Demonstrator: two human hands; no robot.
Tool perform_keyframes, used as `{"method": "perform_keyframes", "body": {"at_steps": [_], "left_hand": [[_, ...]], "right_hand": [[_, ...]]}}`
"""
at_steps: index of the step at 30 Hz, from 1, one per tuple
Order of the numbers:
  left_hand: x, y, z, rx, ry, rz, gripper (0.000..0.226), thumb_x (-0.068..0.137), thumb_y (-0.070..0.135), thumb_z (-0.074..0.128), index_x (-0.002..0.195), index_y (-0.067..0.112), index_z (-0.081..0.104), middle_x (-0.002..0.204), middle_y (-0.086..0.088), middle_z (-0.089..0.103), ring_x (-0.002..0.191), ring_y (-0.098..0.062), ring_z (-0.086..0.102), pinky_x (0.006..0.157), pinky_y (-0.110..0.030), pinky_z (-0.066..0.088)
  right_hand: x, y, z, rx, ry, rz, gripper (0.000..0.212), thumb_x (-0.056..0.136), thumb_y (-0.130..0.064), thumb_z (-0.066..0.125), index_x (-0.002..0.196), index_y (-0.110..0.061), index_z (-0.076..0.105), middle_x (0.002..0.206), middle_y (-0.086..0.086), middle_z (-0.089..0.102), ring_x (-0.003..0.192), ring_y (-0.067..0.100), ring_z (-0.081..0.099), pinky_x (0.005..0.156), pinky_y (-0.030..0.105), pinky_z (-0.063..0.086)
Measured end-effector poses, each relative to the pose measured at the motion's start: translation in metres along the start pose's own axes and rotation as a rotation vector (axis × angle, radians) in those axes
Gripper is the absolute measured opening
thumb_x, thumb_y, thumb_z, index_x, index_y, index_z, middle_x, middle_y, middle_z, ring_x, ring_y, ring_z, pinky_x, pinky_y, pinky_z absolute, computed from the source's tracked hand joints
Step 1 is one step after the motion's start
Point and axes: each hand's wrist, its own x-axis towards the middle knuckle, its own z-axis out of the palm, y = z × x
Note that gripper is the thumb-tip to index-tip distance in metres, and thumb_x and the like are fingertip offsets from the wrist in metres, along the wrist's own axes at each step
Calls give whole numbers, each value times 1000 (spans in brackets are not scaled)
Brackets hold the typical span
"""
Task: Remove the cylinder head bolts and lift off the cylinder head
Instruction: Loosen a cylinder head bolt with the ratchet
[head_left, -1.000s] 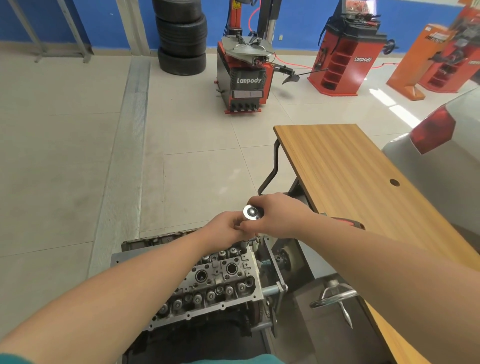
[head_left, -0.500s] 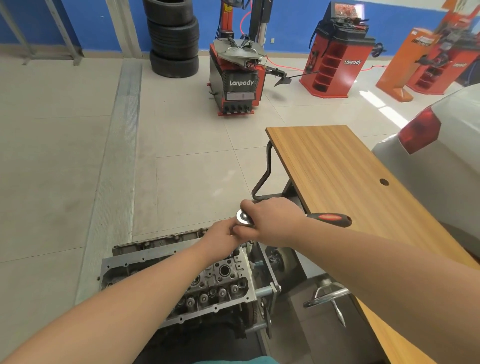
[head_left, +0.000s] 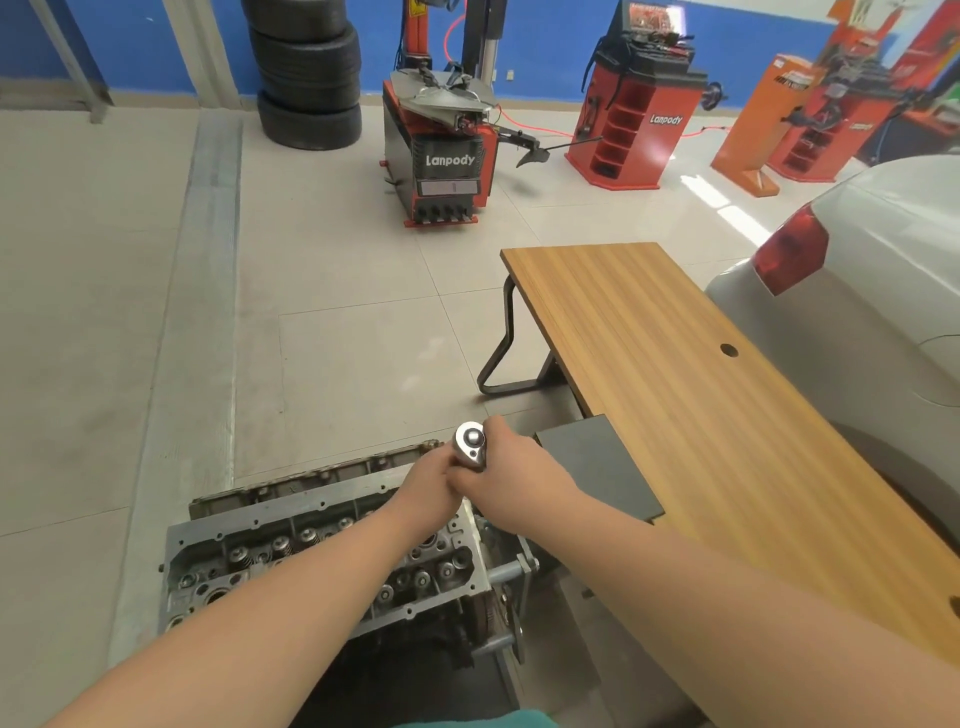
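Observation:
The grey cylinder head sits on the engine on a stand, low in the head view, with valve springs and bolt holes showing. Above its far right end a chrome ratchet head sticks up between my hands. My right hand grips the ratchet just below its head, and the handle is hidden under that hand and forearm. My left hand is curled against the tool from the left, below the ratchet head. The socket and the bolt under it are hidden by my hands.
A wooden table with a black metal leg stands close on the right, a dark grey panel at its near edge. A white car is beyond it. A red tyre changer, stacked tyres and red machines stand at the back.
The ratchet handle, which stuck out to the right with its red grip showing, has swung under my right forearm and out of sight. Both hands stay clasped at the ratchet head.

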Motion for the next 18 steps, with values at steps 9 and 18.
{"method": "perform_keyframes", "body": {"at_steps": [9, 18], "left_hand": [[-5, 5, -2, -13, -6, -5, 65, 91, -8, 45, 58, 45, 65, 61, 27, 63, 57, 11, 53, 55, -5, 40], [-10, 9, -1, -11, 3, -29, 53, 95, -12, 37, 65, 29, 51, 49, 26, 52, 45, 7, 42, 47, -5, 33]], "right_hand": [[-5, -2, -2, -120, 35, -29, 20, 94, -34, 56, 105, -24, 43, 84, -3, 62, 70, 15, 62, 56, 34, 48], [2, -1, 2, -360, 137, -121, 37, 98, -59, 50, 98, -25, 36, 73, -4, 58, 60, 15, 55, 48, 32, 38]]}}
